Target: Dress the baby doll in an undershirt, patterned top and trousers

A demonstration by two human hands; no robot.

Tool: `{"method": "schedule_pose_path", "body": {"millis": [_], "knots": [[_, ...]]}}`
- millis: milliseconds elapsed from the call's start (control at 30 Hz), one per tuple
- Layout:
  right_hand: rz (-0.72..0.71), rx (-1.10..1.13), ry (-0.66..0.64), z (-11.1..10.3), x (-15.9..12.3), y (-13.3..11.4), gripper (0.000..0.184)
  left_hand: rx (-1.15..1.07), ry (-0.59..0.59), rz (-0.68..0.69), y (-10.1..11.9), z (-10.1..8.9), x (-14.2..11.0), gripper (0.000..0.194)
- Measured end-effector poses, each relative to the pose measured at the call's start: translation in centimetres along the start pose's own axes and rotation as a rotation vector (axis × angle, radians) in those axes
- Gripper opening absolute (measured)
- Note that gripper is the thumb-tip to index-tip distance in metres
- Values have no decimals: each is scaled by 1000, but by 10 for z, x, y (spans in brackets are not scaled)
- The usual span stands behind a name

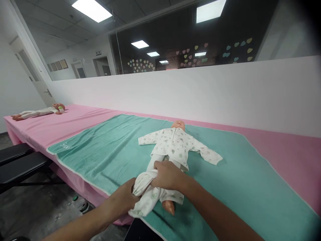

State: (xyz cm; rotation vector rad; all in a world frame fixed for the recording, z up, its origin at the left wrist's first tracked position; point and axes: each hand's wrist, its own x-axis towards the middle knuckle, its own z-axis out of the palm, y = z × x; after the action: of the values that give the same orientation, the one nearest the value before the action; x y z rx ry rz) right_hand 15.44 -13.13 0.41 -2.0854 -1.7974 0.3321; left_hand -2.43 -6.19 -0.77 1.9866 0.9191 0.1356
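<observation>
A baby doll (178, 125) lies on its back on a green towel (112, 144), wearing a white printed shirt (173, 144) with its sleeves spread out. White printed pants (147, 195) are bunched around the doll's lower legs. My left hand (129, 194) grips the pants at the doll's leg on the left, its fingertips partly hidden by the cloth. My right hand (167, 175) is closed on the gathered upper edge of the pants, over the doll's legs. One bare foot (168, 207) sticks out of the pant leg on the right; the other foot is hidden.
A pink sheet (82, 115) covers the long table beneath the towel. Another doll (37, 113) lies at the far left end beside a small bottle (61, 109). Black chairs (22, 167) stand along the left front edge. A white wall (200, 93) with a window runs behind.
</observation>
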Motion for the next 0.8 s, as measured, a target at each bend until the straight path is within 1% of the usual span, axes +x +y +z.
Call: {"method": "schedule_pose_path", "body": {"millis": [100,167,267,333,400,467,533,600,700,800], "knots": [[6,78,-58,-5,0,3,37,-72,-68,52,5,-3,2,26],[9,175,-105,-10,-1,7,41,-114,-75,108,7,-4,4,25],[-14,368,-177,-17,-4,12,37,-177,-58,155,9,-5,6,26],[-44,513,-241,-22,-5,15,35,-207,-76,177,9,-5,8,30],[-82,647,-302,-25,-5,18,37,-212,-117,221,9,-8,11,34],[-118,743,-352,-26,-5,20,41,-174,-126,261,9,-13,18,35],[-140,760,-366,-24,-5,22,49,-93,-86,292,8,-18,26,36],[-145,708,-329,-22,-5,22,51,16,6,316,6,-21,34,37],[-164,637,-260,-17,-4,20,43,152,110,331,2,-23,42,39],[-203,623,-233,-13,-4,19,39,176,136,338,0,-26,44,46]]}}
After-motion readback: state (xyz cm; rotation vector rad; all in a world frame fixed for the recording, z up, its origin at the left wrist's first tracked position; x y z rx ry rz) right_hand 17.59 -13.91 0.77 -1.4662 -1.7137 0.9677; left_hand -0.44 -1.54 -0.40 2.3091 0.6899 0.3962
